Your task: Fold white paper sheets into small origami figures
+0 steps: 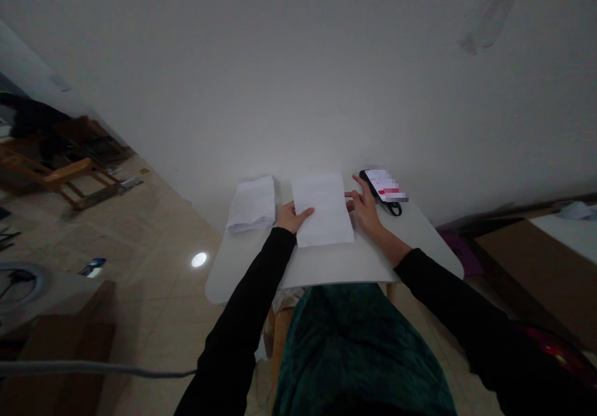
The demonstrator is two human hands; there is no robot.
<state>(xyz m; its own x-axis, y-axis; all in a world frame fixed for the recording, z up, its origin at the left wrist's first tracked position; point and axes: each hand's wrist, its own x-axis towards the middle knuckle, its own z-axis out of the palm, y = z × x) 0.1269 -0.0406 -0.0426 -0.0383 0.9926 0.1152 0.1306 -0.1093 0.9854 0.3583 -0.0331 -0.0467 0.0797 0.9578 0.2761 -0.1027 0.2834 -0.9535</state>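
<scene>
A white sheet of paper (323,208) lies in front of me on a small white table (321,273). My left hand (293,218) grips its left edge, the thumb on top and the other fingers partly hidden at the side. At the right edge is my right hand (366,211), its index finger stretched out and the other fingers reaching toward the paper. I cannot tell whether they touch it. Left of the sheet rests a stack of folded white paper (252,203). Beyond my right hand lies a black-edged phone-like item (380,186) with a strap, its face partly pixelated.
A bare wall (298,80) rises right behind the table. On the left a wooden chair (74,170) stands on the tiled floor (163,217). Cardboard (541,267) is at the right, and a grey cable (93,367) crosses the lower left.
</scene>
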